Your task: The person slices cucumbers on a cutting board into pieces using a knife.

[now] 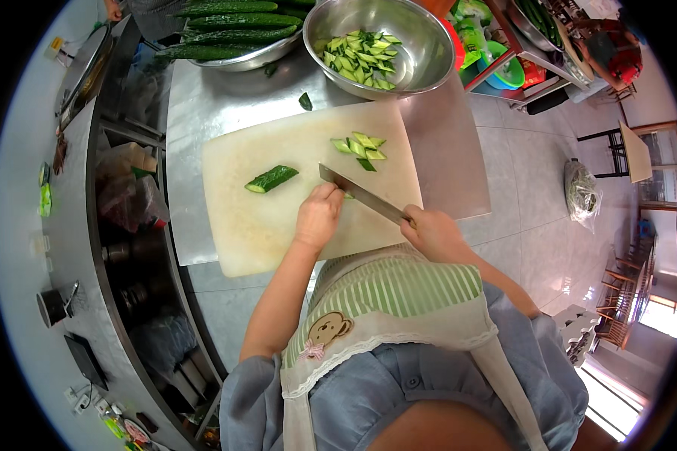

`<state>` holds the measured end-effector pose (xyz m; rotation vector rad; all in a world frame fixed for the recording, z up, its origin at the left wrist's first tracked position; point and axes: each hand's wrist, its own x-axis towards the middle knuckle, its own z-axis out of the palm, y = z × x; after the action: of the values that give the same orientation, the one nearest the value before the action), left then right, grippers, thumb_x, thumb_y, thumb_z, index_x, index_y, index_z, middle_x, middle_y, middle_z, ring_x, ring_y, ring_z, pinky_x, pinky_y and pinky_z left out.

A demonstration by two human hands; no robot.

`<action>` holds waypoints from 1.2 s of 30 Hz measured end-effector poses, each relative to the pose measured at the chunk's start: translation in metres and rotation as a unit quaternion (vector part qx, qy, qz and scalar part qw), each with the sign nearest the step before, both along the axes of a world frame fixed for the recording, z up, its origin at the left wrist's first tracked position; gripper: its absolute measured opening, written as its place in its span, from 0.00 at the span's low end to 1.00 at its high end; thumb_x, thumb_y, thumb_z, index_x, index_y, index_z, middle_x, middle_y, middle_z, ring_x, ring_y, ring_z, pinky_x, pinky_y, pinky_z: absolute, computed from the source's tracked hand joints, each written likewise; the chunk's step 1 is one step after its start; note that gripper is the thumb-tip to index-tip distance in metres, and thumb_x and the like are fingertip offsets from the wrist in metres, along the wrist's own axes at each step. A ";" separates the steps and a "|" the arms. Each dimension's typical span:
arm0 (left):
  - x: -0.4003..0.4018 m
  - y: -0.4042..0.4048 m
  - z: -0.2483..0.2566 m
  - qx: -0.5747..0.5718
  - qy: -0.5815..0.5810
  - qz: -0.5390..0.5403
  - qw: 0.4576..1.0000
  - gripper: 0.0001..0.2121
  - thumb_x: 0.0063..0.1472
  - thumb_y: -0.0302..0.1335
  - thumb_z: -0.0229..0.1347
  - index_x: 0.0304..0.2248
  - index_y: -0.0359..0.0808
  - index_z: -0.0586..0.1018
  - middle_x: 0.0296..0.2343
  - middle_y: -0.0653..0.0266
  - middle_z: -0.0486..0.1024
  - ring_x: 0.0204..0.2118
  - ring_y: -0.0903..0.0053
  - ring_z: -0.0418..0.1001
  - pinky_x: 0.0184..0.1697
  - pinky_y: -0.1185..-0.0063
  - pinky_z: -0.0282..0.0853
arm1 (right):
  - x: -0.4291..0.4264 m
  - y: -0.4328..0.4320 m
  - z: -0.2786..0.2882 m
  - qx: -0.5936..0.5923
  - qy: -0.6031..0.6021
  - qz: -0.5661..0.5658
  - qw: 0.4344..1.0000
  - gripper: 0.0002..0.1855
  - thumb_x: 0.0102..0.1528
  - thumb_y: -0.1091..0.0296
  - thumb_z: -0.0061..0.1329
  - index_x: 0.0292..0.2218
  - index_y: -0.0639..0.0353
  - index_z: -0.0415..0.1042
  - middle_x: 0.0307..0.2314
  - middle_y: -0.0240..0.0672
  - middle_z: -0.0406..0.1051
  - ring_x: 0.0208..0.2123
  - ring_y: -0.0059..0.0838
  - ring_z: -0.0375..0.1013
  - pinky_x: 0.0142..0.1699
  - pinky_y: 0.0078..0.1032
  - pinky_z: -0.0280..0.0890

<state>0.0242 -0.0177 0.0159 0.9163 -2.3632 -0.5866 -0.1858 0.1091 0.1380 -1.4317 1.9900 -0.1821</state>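
My right hand grips the handle of a kitchen cleaver, its blade slanting up and left over a white cutting board. Against the blade's left side, my left hand has its fingers curled down on a cucumber piece, mostly hidden; a green sliver shows just past the blade. To the left of that hand lies a short cucumber length with a slanted cut end. Several diamond-shaped cucumber slices lie on the board beyond the cleaver's tip.
A steel bowl with cut cucumber stands behind the board. Left of it, whole cucumbers fill another metal bowl. A cucumber scrap lies on the metal table. A shelved counter runs along the left.
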 end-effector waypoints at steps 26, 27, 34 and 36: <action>0.000 0.002 0.026 0.012 0.124 0.005 0.992 0.09 0.54 0.19 0.61 0.35 0.36 0.79 0.36 0.59 0.77 0.37 0.61 0.76 0.40 0.69 0.73 | -0.013 0.011 -0.028 -0.046 -0.156 -0.098 0.982 0.16 0.58 0.59 0.50 0.32 0.67 0.72 0.20 0.50 0.71 0.22 0.49 0.70 0.31 0.38 0.65; -0.003 -0.001 0.020 0.007 0.103 0.012 0.995 0.08 0.55 0.20 0.60 0.36 0.36 0.79 0.37 0.60 0.77 0.38 0.62 0.76 0.40 0.69 0.74 | -0.014 0.011 -0.027 -0.030 -0.189 -0.134 0.972 0.16 0.58 0.59 0.51 0.32 0.67 0.72 0.20 0.49 0.71 0.21 0.47 0.70 0.31 0.37 0.65; 0.030 -0.042 0.010 -0.050 0.050 0.127 0.989 0.12 0.54 0.22 0.61 0.40 0.38 0.79 0.39 0.58 0.76 0.43 0.58 0.74 0.45 0.67 0.71 | -0.028 0.009 -0.020 -0.037 -0.148 -0.113 0.982 0.16 0.57 0.59 0.52 0.34 0.67 0.73 0.21 0.48 0.71 0.22 0.45 0.70 0.32 0.36 0.66; 0.045 -0.056 0.029 -0.047 0.016 0.159 0.986 0.14 0.53 0.24 0.62 0.41 0.39 0.79 0.39 0.58 0.76 0.43 0.58 0.73 0.47 0.65 0.69 | -0.025 0.008 -0.021 0.020 -0.172 -0.078 0.982 0.16 0.57 0.59 0.51 0.35 0.66 0.74 0.22 0.50 0.73 0.24 0.47 0.72 0.33 0.37 0.67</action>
<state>0.0697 -0.0738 0.0445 1.1983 -2.1342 -0.3566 -0.2112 0.1167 0.1171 -1.1319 1.8054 -0.4261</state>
